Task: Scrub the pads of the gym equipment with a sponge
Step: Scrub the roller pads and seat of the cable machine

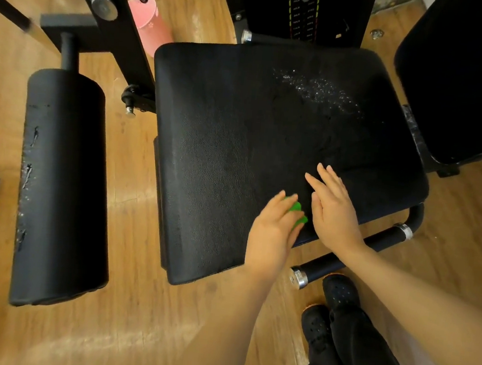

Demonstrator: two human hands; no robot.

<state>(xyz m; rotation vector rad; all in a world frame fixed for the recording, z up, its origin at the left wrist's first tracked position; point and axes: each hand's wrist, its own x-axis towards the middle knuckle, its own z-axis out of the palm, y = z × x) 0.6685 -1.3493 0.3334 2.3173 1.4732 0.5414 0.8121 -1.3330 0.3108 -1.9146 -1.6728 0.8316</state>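
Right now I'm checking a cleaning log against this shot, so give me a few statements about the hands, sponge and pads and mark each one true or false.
1. The left hand grips a green sponge on the seat pad. True.
2. The right hand holds a second sponge. False: its fingers are straight and it holds nothing, lying over the seat pad.
3. White foam or droplets show on the far right part of the seat pad. True.
4. The roller pad on the left has an unmarked cover. False: cracks run along its left side.
5. The pink cup stands on the seat pad. False: it is on the floor beyond it.
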